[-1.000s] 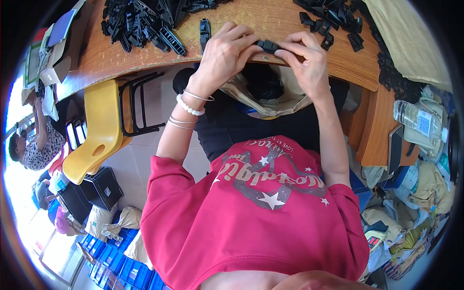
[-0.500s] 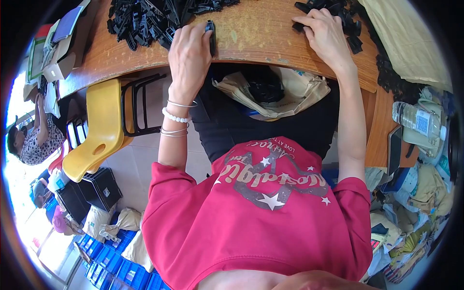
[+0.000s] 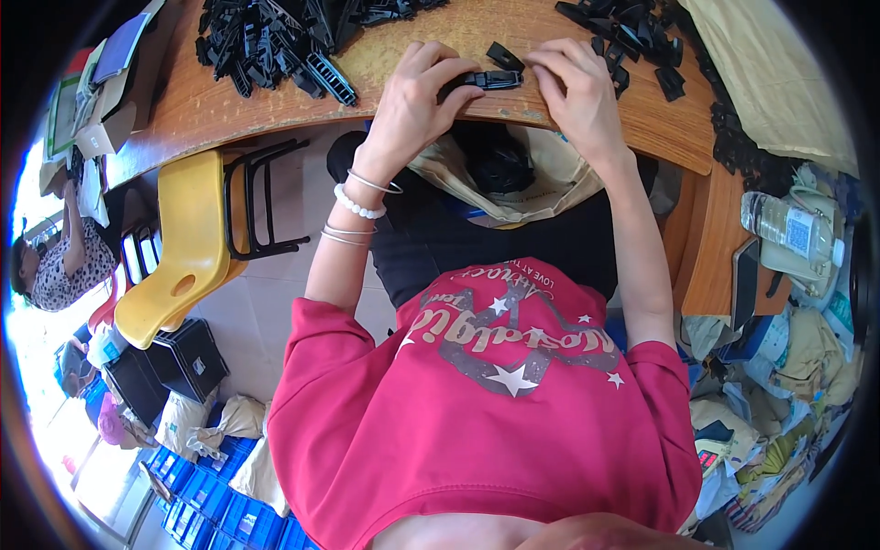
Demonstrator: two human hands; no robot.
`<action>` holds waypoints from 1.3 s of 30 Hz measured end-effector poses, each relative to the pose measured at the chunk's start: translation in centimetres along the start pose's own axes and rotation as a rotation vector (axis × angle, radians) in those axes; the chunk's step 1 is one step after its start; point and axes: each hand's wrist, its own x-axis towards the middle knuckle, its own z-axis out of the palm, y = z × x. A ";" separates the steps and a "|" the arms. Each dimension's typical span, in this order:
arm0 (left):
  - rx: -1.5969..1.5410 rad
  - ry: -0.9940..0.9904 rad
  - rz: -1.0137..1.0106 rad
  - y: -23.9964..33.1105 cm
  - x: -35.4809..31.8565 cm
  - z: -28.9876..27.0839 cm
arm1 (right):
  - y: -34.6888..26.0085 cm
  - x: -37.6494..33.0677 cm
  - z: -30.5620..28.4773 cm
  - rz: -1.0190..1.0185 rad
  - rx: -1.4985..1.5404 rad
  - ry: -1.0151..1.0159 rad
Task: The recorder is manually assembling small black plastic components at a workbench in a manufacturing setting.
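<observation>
Plastic parts lie on the table, chair left.

Black plastic part; yellow chair

Both hands forward, fingers pinched.

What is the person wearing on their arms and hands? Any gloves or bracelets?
No gloves: both the left hand and the right hand are bare. The left wrist wears a white bead bracelet and several thin silver bangles. The right wrist is plain. Red sleeves of a sweatshirt with white stars are pushed up near the elbows.
</observation>
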 end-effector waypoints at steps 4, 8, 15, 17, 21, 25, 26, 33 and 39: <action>0.068 0.029 -0.046 -0.3 -1.0 -0.5 | -0.9 1.2 0.2 0.064 0.108 0.042; 0.054 0.015 -0.057 -0.3 -0.8 -0.7 | 0.1 2.3 0.8 0.076 0.159 -0.101; 0.063 -0.005 -0.043 -0.7 -0.8 -1.1 | -0.7 0.7 -1.2 0.209 0.516 -0.237; 0.054 -0.015 -0.030 -0.9 -0.8 -1.3 | -0.6 0.4 -0.8 0.226 0.557 -0.239; -0.027 -0.021 -0.001 -0.9 -0.5 -0.7 | -1.6 0.7 1.2 0.102 0.538 -0.124; 0.015 0.019 -0.006 -0.7 -0.9 -0.5 | -1.9 0.9 2.1 0.071 0.488 -0.029; 0.008 0.007 0.013 -0.7 -1.0 -0.8 | -2.2 0.7 1.8 0.066 0.494 -0.028; 0.741 -0.045 -0.107 -1.5 -3.5 -8.2 | -0.6 -2.2 -4.3 0.196 0.123 0.113; 0.644 -0.033 0.127 -2.0 -1.5 -5.3 | 1.6 -2.3 -4.8 0.420 0.003 0.046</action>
